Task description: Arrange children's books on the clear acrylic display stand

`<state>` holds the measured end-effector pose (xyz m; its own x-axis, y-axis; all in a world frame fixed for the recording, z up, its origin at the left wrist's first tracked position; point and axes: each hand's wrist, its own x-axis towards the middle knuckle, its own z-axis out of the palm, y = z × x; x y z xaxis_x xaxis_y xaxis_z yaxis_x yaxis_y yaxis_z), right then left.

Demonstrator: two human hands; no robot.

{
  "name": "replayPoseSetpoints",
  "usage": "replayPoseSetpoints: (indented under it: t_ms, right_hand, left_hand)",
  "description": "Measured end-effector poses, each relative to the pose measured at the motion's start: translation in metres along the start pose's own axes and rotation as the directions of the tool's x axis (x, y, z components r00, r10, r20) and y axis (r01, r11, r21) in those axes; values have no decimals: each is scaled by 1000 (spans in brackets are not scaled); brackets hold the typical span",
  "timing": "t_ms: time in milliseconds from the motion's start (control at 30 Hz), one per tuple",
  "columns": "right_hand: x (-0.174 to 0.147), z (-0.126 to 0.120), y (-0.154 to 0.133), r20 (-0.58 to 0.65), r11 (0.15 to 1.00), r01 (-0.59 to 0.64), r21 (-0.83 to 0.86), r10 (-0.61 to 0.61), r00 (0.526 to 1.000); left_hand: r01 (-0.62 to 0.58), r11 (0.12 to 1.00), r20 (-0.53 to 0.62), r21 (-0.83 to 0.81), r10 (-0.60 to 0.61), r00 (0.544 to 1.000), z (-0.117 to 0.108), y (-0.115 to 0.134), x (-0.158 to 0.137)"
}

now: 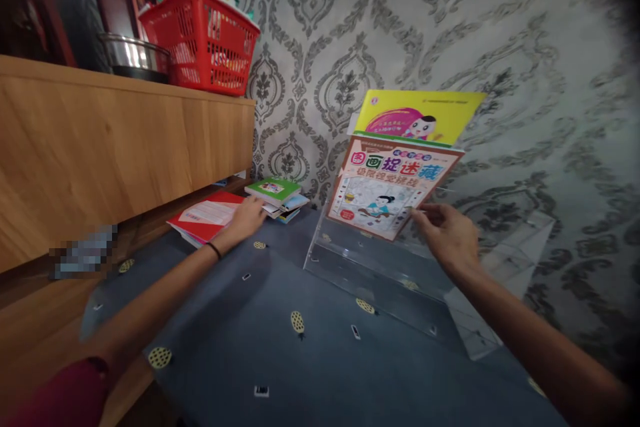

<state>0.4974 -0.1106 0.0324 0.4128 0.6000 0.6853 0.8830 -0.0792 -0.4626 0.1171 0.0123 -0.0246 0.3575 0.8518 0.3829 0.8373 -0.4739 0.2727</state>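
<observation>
My right hand (447,233) is closed, its thumb and fingers pinching the lower right edge of a brown-bordered picture book (380,190). That book leans upright in a clear acrylic stand (370,273), in front of a taller yellow book (425,113). Over on the left, my left hand (247,217) reaches to the near edge of a small stack of books, with a green book (274,189) on top. Its fingertips are blurred against the stack, so their grip is unclear. A red book (205,213) lies beside and partly behind that hand.
The stand and books rest on a dark blue cloth (225,340) with yellow prints. Behind rises a patterned wall (320,47). A wooden cabinet (125,140) on the left holds a red basket (205,40) and a steel pot (135,57).
</observation>
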Motion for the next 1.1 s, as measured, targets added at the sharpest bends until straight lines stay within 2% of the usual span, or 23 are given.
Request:
replayPoseSetpoints:
  t_ms: [100,200,267,333,400,633,867,1000,1100]
  right_hand:
    - [-4,-7,-12,47,990,-131,41,129,990]
    - [-5,-8,-18,42,985,-160,65,157,987]
    - [-6,-6,-18,32,984,-151,90,149,988]
    - [-8,-4,-16,18,985,-132,107,131,991]
    - [-12,-4,-14,-5,987,-110,115,111,994]
    - [-37,-4,5,-106,988,-17,154,34,994]
    - [-74,5,8,-147,979,93,182,-66,987]
    - [-108,16,-7,-78,947,193,256,-179,981]
    - [-138,28,-17,28,925,211,316,-232,972]
  left_hand:
    - [140,983,47,118,-146,988,-17,-47,-13]
    - [250,946,97,209,-274,957,-26,-84,-23]
    - [273,923,177,272,-327,928,-28,-100,-24]
    - [234,914,286,330,-334,898,-27,-109,-22]
    - [175,918,366,355,-309,878,-27,-113,-17]
    - [54,938,528,343,-240,814,-36,-106,3]
    - [-60,947,621,315,-157,768,-40,-100,1]
    - [-97,947,639,305,-128,759,-47,-99,-7]
    - [-113,950,648,293,-110,754,-57,-101,-15]
